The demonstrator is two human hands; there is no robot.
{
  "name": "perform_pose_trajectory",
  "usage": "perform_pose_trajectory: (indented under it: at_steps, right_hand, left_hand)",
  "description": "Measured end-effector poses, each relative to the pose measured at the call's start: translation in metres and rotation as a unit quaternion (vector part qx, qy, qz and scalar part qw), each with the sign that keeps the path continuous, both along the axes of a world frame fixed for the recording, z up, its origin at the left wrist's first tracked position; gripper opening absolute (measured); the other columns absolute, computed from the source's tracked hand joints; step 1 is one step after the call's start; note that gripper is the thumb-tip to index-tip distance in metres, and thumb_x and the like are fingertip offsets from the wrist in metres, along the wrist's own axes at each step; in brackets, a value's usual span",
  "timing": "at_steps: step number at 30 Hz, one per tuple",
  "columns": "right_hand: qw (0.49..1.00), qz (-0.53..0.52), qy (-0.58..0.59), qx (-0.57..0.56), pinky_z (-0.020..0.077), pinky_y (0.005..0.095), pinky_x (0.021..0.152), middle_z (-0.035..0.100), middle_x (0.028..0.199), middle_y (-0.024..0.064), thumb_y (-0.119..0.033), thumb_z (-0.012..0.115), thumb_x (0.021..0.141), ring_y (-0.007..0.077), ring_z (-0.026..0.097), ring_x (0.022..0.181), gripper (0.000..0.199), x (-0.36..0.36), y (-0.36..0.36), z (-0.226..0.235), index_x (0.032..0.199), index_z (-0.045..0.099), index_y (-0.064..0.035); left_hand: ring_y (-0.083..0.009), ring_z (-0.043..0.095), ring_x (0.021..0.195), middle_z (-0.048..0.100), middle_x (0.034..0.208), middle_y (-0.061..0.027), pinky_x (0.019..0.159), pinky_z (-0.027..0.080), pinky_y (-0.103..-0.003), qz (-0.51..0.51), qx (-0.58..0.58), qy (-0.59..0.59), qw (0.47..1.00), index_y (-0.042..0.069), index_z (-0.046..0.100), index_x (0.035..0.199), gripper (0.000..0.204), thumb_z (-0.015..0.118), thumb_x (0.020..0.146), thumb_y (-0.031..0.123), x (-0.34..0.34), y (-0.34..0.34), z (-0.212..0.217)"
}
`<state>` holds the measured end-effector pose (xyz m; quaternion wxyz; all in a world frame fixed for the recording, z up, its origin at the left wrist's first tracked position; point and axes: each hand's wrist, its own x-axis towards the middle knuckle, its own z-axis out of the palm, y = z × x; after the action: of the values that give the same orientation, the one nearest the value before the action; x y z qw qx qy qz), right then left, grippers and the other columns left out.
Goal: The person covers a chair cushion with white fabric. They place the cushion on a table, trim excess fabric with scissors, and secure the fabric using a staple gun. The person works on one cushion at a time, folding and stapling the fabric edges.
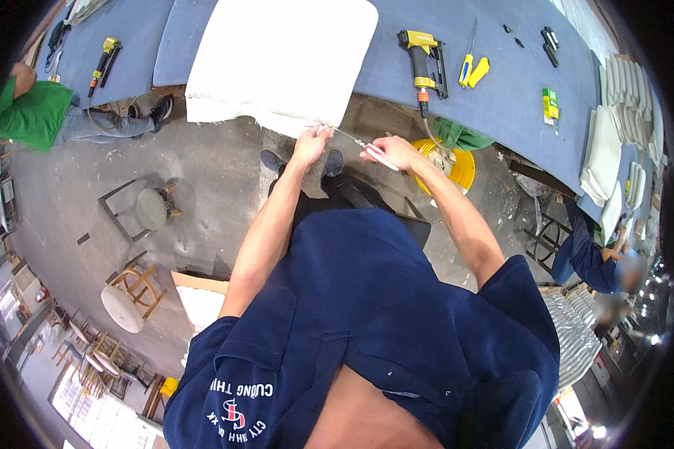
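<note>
A white padded cushion panel (284, 56) lies on the blue-topped table, its frayed cloth edge hanging over the front. At the near right corner of that edge, my left hand (311, 147) is closed, pinching the cloth. My right hand (398, 153) is wrapped around a scissors-like tool (382, 158) with red and white handles. Its slim metal front points left toward my left fingers and the cloth edge. Whether its tips touch the cloth is too small to tell.
On the blue table (502, 97) lie a yellow-black staple gun (422, 63), a screwdriver (467, 67), a yellow cutter (479, 72) and a green-yellow box (550, 105). A yellow basin (463, 170) stands below. Another staple gun (106, 60) lies left, near a green-shirted person (41, 112). Stools (123, 308) stand behind.
</note>
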<state>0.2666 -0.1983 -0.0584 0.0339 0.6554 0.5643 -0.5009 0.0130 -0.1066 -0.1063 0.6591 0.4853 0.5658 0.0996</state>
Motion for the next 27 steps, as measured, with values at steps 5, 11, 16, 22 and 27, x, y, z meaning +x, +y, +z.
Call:
perform_pose_trajectory:
  at_steps: [5,11,16,22,27]
  right_hand:
    - [0.995,0.082,-0.043,0.049,0.0555,0.0497,0.083,0.077,0.095,0.0194,-0.074,0.064,0.091,0.0395,0.073,0.096,0.069,-0.003,0.029,0.016,0.107,0.078,-0.008]
    - [0.991,0.098,0.008,0.088,0.0547,0.053,0.084,0.075,0.097,0.0222,-0.067,0.062,0.096,0.0425,0.072,0.097,0.064,-0.005,0.015,-0.026,0.105,0.072,-0.0042]
    - [0.988,0.101,-0.013,0.115,0.0556,0.0535,0.081,0.074,0.092,0.0237,-0.053,0.067,0.094,0.0443,0.072,0.093,0.051,-0.007,0.009,-0.049,0.101,0.07,-0.0033]
    - [0.996,0.035,-0.024,0.083,0.0575,0.0517,0.078,0.075,0.084,0.0242,-0.046,0.074,0.085,0.0443,0.074,0.081,0.043,-0.02,0.012,-0.018,0.094,0.08,-0.0044]
    - [0.998,0.037,-0.006,0.05,0.0561,0.048,0.076,0.075,0.084,0.0198,-0.054,0.073,0.09,0.0377,0.074,0.083,0.049,-0.014,0.015,-0.025,0.092,0.075,-0.0046]
  left_hand:
    - [-0.0053,0.052,0.062,0.051,0.07,0.0073,0.054,0.036,-0.023,0.155,-0.177,-0.123,0.964,0.016,0.067,0.107,0.025,0.061,0.109,0.04,0.004,-0.032,-0.004]
    - [-0.0057,0.055,0.063,0.053,0.069,0.0079,0.054,0.036,-0.023,0.174,-0.187,-0.131,0.958,0.016,0.071,0.109,0.022,0.061,0.109,0.036,0.001,-0.032,-0.003]
    - [-0.0071,0.055,0.065,0.053,0.071,0.0071,0.054,0.036,-0.023,0.154,-0.164,-0.115,0.968,0.014,0.069,0.11,0.02,0.057,0.11,0.031,0.002,-0.032,-0.003]
    - [-0.0071,0.055,0.068,0.057,0.073,0.0059,0.055,0.037,-0.024,0.128,-0.12,-0.114,0.978,0.012,0.07,0.105,0.02,0.055,0.108,0.025,-0.004,-0.029,-0.006]
    - [-0.0097,0.059,0.064,0.068,0.076,0.0018,0.057,0.043,-0.029,-0.081,-0.139,-0.06,0.985,0.008,0.074,0.091,0.024,0.059,0.102,0.021,-0.013,-0.058,-0.023]
